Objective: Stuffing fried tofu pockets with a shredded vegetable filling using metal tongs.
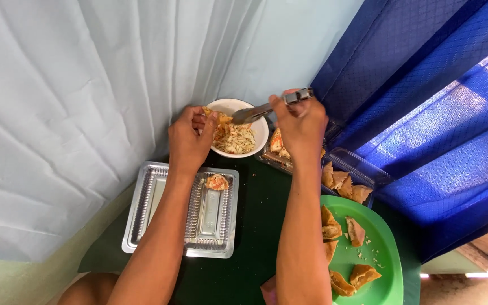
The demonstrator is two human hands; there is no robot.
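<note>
Pinching metal tongs (266, 108) in its right-hand (299, 121) grip, the person steadies a crumbly pastry (212, 114) clasped lightly in the left hand (190, 141) over the bowl (260, 131).

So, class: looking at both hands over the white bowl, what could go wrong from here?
1. The left hand holds a fried piece over the white bowl; filling carried by the tongs in the right hand might drop onto the dark table.
2. The forearm lies across the clear tray and could nudge it.
</note>
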